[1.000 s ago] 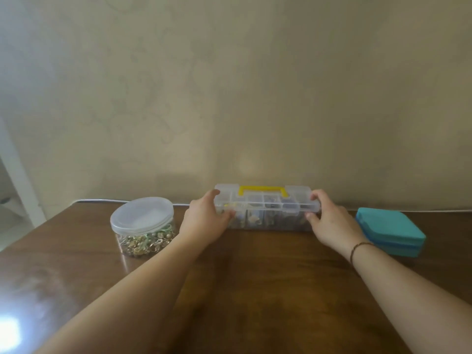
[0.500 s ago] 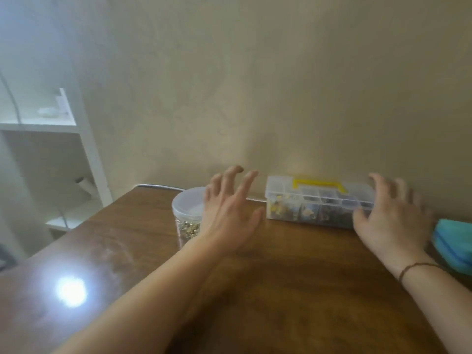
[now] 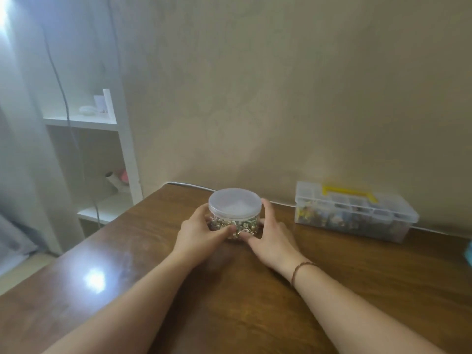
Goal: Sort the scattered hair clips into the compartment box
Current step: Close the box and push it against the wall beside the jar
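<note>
Head cam: left hand [image 3: 201,231] and right hand [image 3: 270,235] are both wrapped around a round clear jar [image 3: 234,213] of small gold clips, lid on, sitting on the wooden surface [image 3: 255,302]. Compartment box [image 3: 355,213] with the yellow handle sits closed well off to the right by the wall.

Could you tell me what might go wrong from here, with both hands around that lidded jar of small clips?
The left hand and right hand grip the round jar by its sides only; if its lid pops off suddenly, the small clips could scatter across the table. The compartment box is shut, so the clips have no place ready.
</note>
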`<state>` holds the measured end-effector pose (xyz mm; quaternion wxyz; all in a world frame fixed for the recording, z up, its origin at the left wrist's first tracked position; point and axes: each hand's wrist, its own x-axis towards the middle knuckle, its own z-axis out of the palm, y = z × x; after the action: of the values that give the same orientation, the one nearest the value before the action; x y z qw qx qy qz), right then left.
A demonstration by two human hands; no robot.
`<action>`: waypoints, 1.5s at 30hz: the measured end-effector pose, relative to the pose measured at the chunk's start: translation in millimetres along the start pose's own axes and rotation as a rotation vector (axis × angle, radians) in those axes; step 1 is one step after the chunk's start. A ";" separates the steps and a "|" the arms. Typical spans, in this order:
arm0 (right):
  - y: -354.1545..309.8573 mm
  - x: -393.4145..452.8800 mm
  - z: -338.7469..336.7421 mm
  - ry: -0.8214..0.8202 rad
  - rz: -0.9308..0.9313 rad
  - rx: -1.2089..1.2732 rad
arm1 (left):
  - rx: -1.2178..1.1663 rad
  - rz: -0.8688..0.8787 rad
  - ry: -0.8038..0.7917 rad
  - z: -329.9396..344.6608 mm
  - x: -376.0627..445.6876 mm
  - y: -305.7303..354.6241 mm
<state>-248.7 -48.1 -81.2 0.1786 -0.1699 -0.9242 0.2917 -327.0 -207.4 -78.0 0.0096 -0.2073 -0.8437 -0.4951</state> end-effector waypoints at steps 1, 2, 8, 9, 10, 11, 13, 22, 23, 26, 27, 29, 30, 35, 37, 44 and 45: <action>0.2 -3.3 -6.0 0.026 -0.023 -0.001 | -0.041 0.016 0.009 2.6 -0.5 3.6; 0.5 -5.4 -14.5 0.059 -0.049 -0.001 | -0.077 0.040 0.016 5.4 -0.4 9.8; 11.1 3.2 -103.4 0.397 -0.159 -0.029 | -0.272 0.202 0.031 39.7 23.7 96.2; 16.7 6.7 -117.5 0.434 -0.148 -0.067 | -0.277 0.220 0.008 48.3 30.6 111.1; 24.0 9.8 -128.9 0.455 -0.130 -0.106 | -0.268 0.233 -0.016 57.3 36.8 123.4; 33.4 12.8 -136.4 0.458 -0.106 -0.136 | -0.250 0.236 -0.043 66.8 42.6 132.0; 52.6 16.2 -141.8 0.436 -0.047 -0.168 | -0.198 0.228 -0.111 84.6 50.1 140.1; 97.9 10.4 -125.7 0.399 -0.037 -0.246 | -0.087 0.220 -0.194 118.1 48.9 119.4; 96.7 7.6 -128.5 0.393 -0.035 -0.262 | -0.067 0.227 -0.183 119.8 44.0 120.9; 106.1 -12.7 -149.5 0.439 -0.040 -0.260 | -0.066 0.302 0.047 129.4 16.2 125.3; 116.0 -25.4 -160.9 0.502 -0.031 -0.244 | -0.098 0.400 0.147 134.5 2.3 128.1; 147.0 -59.0 -187.2 0.652 0.058 -0.253 | -0.157 0.629 0.165 152.2 -26.5 136.5; 167.2 -77.5 -201.6 0.711 0.150 -0.278 | -0.163 0.723 0.060 163.6 -40.8 144.0; 252.2 -162.5 -251.1 0.425 0.722 -0.314 | 0.143 0.622 -0.613 238.8 -104.5 195.4; 260.2 -171.8 -250.9 0.340 0.715 -0.268 | 0.206 0.448 -0.717 266.5 -116.4 208.6; 254.3 -169.1 -247.7 0.432 0.651 -0.201 | 0.245 0.417 -0.825 302.1 -124.5 229.7; 253.0 -169.0 -248.1 0.453 0.638 -0.183 | 0.244 0.424 -0.822 302.2 -125.3 228.4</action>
<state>59.3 195.3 -82.0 0.2624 -0.5234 -0.7846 0.2041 -73.3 100.4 -69.8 -0.2000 -0.5508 -0.7687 -0.2566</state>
